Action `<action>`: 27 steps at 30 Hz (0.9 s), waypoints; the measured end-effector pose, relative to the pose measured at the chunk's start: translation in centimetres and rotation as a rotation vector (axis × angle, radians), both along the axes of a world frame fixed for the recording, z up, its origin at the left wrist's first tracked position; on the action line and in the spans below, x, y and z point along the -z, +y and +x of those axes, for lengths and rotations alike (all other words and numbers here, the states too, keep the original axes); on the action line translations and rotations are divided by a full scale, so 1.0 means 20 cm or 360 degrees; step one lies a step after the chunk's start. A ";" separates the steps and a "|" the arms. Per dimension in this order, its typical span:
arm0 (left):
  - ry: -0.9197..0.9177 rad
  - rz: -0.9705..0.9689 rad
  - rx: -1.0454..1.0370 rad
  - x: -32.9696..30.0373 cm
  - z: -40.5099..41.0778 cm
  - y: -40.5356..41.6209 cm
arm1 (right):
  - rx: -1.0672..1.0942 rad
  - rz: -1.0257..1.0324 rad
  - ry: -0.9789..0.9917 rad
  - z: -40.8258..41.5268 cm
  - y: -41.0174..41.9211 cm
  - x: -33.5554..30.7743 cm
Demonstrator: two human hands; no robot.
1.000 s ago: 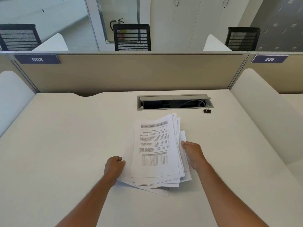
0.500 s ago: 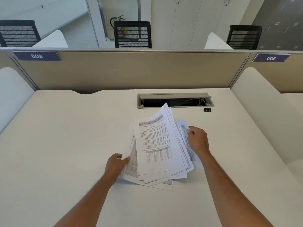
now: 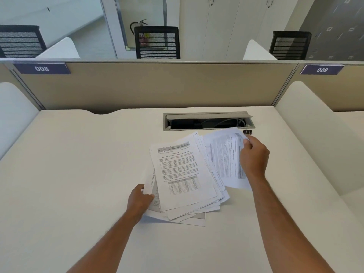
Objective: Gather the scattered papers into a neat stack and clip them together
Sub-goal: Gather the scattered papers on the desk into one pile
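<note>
A loose pile of printed papers (image 3: 183, 174) lies fanned out on the white desk (image 3: 78, 174), its top sheet showing text and a small table. My left hand (image 3: 138, 200) grips the pile's lower left edge. My right hand (image 3: 254, 156) pinches the upper right corner of a sheet (image 3: 226, 154) lifted and fanned off to the right of the pile. A small black binder clip (image 3: 247, 132) sits on the desk just beyond my right hand, at the corner of the cable tray.
An open cable tray (image 3: 208, 121) is sunk into the desk behind the papers. A beige partition (image 3: 147, 85) closes the back, white dividers (image 3: 315, 134) stand on both sides. Black chairs stand beyond the partition.
My right hand has moved up and right along the pile, lifting a sheet toward the binder clip. The pile has fanned out wider. My left hand stays at the lower left edge.
</note>
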State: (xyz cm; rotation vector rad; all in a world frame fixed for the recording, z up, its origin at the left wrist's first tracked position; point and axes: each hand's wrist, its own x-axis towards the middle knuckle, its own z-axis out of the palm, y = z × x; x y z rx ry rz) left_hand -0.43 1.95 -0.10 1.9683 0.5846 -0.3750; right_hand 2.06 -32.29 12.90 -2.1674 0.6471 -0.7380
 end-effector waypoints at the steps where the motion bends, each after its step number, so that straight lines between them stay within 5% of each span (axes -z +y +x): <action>1: 0.0005 0.0006 0.0001 0.00 0.00 -0.01 | 0.0020 -0.0052 -0.0121 0.00 0.01 -0.03; 7: -0.0044 -0.0049 -0.0001 -0.01 -0.01 -0.01 | -0.0556 -0.0491 -0.0767 -0.04 0.17 -0.10; 12: -0.0113 -0.0019 0.0087 -0.05 -0.02 -0.02 | -0.1099 -0.0804 -0.0463 -0.12 0.38 0.24; 20: -0.0091 -0.0023 0.0097 -0.07 -0.03 -0.03 | -0.1450 -0.0983 0.0109 -0.37 0.51 0.70; 27: -0.0132 0.0275 0.0213 -0.08 -0.03 -0.05 | -0.1377 -0.0952 -0.0063 -0.35 0.49 0.65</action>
